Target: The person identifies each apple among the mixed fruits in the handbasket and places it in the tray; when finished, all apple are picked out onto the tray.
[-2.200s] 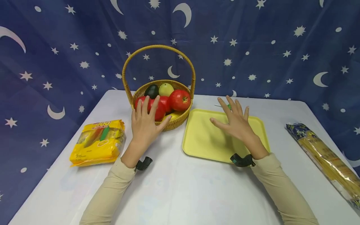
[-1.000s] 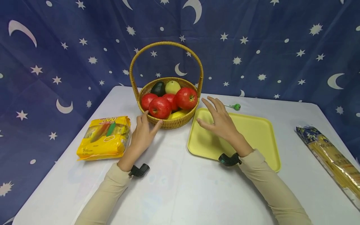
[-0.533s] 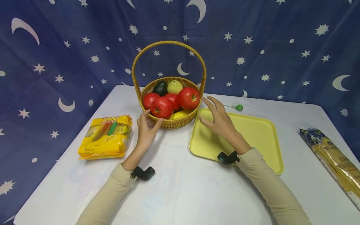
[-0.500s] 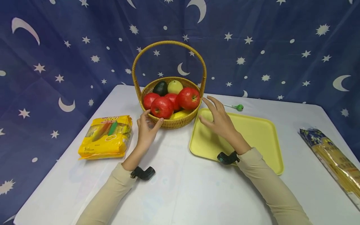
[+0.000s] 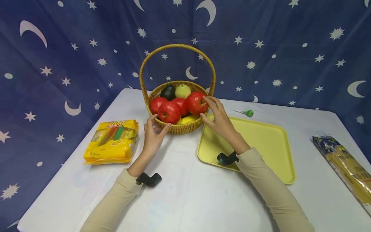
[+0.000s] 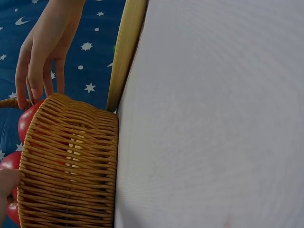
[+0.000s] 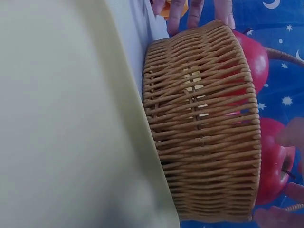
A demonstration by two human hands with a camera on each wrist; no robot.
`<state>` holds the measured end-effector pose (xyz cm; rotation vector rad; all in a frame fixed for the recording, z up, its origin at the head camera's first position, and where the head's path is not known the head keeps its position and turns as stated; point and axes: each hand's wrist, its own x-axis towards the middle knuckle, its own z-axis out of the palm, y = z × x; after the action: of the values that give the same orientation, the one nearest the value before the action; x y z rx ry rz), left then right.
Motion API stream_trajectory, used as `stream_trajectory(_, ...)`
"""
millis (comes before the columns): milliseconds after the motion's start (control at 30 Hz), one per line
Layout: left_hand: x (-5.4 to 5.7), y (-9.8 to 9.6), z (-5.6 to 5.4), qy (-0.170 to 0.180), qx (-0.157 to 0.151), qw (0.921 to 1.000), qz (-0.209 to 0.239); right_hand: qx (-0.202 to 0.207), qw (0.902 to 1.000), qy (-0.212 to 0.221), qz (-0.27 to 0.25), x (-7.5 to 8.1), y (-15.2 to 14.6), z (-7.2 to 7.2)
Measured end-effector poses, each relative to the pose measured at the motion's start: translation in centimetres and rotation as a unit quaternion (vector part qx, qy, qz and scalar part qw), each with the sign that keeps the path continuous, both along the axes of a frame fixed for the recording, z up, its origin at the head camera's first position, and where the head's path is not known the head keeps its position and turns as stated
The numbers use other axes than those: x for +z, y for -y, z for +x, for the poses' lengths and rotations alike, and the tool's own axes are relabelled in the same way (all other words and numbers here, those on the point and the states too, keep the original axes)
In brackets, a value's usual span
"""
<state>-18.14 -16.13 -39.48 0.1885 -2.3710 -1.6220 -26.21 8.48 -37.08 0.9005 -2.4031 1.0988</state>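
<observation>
A wicker basket (image 5: pixel 182 130) with a tall handle holds several red apples, a banana (image 5: pixel 187 119), a dark avocado (image 5: pixel 168 92) and a pale green pear-like fruit (image 5: pixel 183 91). My right hand (image 5: pixel 221 122) reaches in from the right, thumb and fingertips spread at the rightmost apple (image 5: pixel 195 103). In the right wrist view, its fingers (image 7: pixel 295 191) overlap that apple beside the stem. At the front left rim is my left hand (image 5: pixel 153 138), its fingers bent loosely close to the front apple (image 5: pixel 169 112). The left wrist view shows its thumb (image 6: pixel 8 180) right at the rim.
A yellow tray (image 5: pixel 261 141) lies right of the basket, under my right forearm. Behind it is a green lollipop (image 5: pixel 248 113). A yellow snack bag (image 5: pixel 113 141) sits at left, and a long pack of pasta (image 5: pixel 345 161) at right. A starry blue curtain hangs behind.
My right hand has moved left from above the tray to the rightmost apple. My left hand has come down to the basket's front rim and stays there. The view has shifted slightly.
</observation>
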Motion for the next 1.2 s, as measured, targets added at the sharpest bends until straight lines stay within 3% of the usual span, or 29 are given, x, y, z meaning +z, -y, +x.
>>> stream_trajectory(267,-0.2,0.2,0.0,0.001,-0.006,0.9999,0.011,0.013,0.9927,0.068,-0.099,-0.6,1.3,-0.9)
stream_trajectory(667,-0.3,0.2,0.0,0.003,-0.012,0.9996,0.026,-0.026,0.9803,0.149,-0.128,-1.2,2.9,-1.4)
stream_trajectory(967,-0.3,0.3,0.1,0.002,-0.012,0.9996,0.024,-0.014,0.9792,0.152,-0.134,-1.1,3.3,-1.7)
stream_trajectory(1200,-0.4,0.2,0.0,0.007,-0.012,0.9996,0.023,-0.047,0.9816,0.123,-0.138,-1.2,3.4,-1.6)
